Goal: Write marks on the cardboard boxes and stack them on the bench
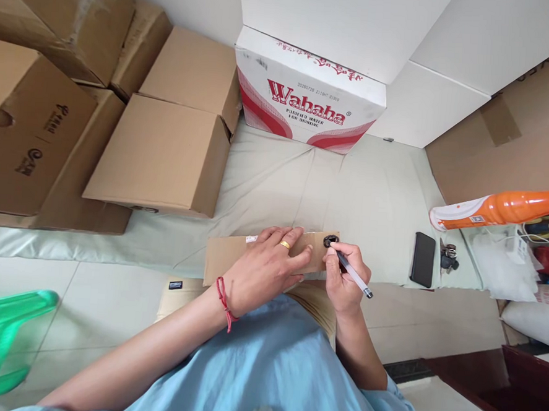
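Note:
A long, narrow piece of brown cardboard [220, 258], perhaps a slim box, lies at the front edge of the cloth-covered surface, close to my body. My left hand [271, 264] presses on its middle, fingers stretched out and nothing gripped. In my right hand [347, 278] is a pen [354, 275] with a clear barrel and dark end, held in a writing grip. The tip points at a round black patch [330, 240] on the cardboard's right end; whether that is ink or a small part I cannot tell. A small white label [251, 239] shows beside my left fingers.
Cardboard boxes [156, 155] are stacked at left, and a white-and-red water carton [309, 99] stands at the back. On the right are a black phone [423, 259], keys [448, 258] and an orange bottle [507, 208]. A green stool [6, 332] is at lower left.

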`<state>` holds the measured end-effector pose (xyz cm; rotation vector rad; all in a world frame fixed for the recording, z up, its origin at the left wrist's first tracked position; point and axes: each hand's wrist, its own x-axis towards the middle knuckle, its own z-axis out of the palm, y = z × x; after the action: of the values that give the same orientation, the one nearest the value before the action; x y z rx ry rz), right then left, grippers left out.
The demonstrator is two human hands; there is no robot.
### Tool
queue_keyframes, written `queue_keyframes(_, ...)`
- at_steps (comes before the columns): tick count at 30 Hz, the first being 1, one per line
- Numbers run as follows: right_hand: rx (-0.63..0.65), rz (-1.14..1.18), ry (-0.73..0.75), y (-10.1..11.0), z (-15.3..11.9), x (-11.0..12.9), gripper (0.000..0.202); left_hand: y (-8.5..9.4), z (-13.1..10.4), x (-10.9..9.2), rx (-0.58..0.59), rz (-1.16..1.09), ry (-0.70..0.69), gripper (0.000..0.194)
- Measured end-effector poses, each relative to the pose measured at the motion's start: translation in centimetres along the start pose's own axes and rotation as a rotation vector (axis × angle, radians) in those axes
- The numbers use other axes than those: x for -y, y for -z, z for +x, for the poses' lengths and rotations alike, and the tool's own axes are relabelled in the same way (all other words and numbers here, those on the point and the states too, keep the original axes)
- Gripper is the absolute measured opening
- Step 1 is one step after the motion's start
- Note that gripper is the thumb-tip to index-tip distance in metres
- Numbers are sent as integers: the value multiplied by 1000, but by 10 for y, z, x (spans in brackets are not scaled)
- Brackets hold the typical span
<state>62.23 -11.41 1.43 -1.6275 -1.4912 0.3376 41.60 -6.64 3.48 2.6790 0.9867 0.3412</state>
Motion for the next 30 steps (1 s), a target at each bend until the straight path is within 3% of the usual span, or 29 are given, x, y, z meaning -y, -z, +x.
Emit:
queue_keyframes(12,2,-38,-1,4,-4,-1,13,1,0,0,15,-11,12,45)
queue_keyframes(16,-148,23,-95,3,-14,-8,12,-1,-1,0,18,-25,19,50)
queue_keyframes(20,-258,95,-209,11,-13,-22,27,-3,-2,0,-2,-33,34,50)
queue_keyframes(22,-193,29,-252,23,-10,-33,33,0,-1,3,-53,-16,103,45)
queue_keyframes(25,-51,-138,-328,45,-8,-55,37,14,1,12,-154,23,317,40)
queue_keyframes(30,130,-270,-490,63,-16,-89,41,38,7,28,-131,205,628,63)
